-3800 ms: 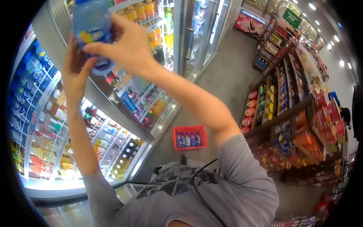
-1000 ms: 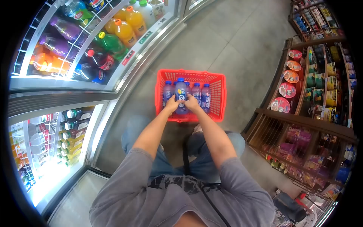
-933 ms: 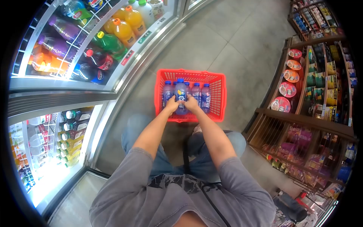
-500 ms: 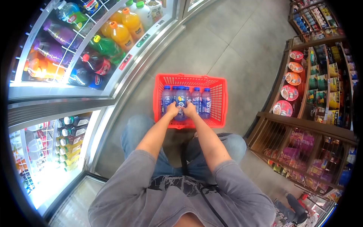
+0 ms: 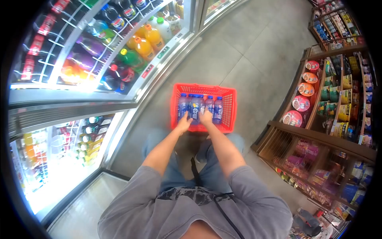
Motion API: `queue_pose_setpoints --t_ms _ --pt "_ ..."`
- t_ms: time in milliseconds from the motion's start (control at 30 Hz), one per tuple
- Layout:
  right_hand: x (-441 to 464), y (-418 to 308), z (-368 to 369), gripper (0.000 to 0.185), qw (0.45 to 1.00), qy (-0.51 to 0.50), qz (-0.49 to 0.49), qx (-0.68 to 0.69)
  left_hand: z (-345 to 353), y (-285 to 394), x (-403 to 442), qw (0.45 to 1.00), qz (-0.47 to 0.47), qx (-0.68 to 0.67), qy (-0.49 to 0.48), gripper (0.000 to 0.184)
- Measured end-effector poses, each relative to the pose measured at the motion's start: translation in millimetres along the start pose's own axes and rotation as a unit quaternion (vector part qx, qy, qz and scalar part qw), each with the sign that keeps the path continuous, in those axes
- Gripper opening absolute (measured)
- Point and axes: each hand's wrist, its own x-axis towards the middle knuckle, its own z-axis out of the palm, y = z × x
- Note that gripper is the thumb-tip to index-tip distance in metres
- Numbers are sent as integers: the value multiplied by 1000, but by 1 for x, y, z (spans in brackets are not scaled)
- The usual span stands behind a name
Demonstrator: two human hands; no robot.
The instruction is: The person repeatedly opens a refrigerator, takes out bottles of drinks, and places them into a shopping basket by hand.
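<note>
A red plastic basket (image 5: pixel 232 107) sits on the floor in front of my knees. Inside it stand several drink bottles with blue caps and blue labels, side by side in a row. My left hand (image 5: pixel 184 122) reaches over the basket's near rim, thumb and fingers apart, close to the front of a middle bottle (image 5: pixel 195 108). My right hand (image 5: pixel 206 117) is by the bottle (image 5: pixel 209 102) to the right of it, its fingers spread and a little blurred. Whether either hand touches a bottle is hard to tell.
At left stands a lit drinks fridge (image 5: pixel 131 85) with bottles on wire racks, an open door (image 5: pixel 71 101) beside it. Wooden shelves (image 5: pixel 274 129) with cup noodles (image 5: pixel 301 103) and packets line the right. Grey floor tiles (image 5: pixel 223 47) lie beyond the basket.
The bottle between my hands has gone down level with the others in the basket. My hands have moved slightly apart. The camera view has shifted.
</note>
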Motion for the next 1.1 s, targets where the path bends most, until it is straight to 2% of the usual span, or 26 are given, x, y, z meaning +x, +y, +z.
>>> queue_pose_setpoints --t_ms 33,100,167,233,267,300,333,367,433,633,800,1033,1100 --pt "-10 -5 -17 52 999 32 -5 29 -11 14 -16 1000 -5 1 1 73" --pt "-36 -19 -58 48 995 86 -35 31 -38 63 -46 987 -51 -149 -6 70" --pt "-67 -42 -109 55 993 64 -45 85 -56 94 -70 988 -19 -151 18 66" --pt "-99 -65 -156 56 998 38 -35 45 -85 162 -108 970 -92 -226 -7 64" --pt "-107 -88 -175 56 973 23 60 223 -93 187 -119 967 -94 -235 8 63" --pt "-116 -111 -197 57 906 1 151 395 -104 215 -125 969 -80 -233 9 63" --pt "-131 -126 -220 60 870 -28 150 469 -113 236 -140 970 -70 -235 -6 62" --pt "-146 -144 -242 60 868 -23 147 473 -120 257 -155 969 -61 -237 -21 60" --pt "-181 -177 -284 58 842 -46 52 535 -137 302 -182 971 -25 -236 -26 60" --pt "-287 -282 -408 56 809 -48 -50 584 -195 450 -295 953 124 -277 2 61" --pt "-362 -369 -482 51 796 -48 -149 585 -246 548 -397 931 245 -266 39 51" --pt "-443 -497 -538 43 748 -91 -315 577 -319 626 -518 865 398 -287 106 44" --pt "-474 -533 -554 39 734 -116 -346 572 -341 644 -563 852 411 -299 125 42"
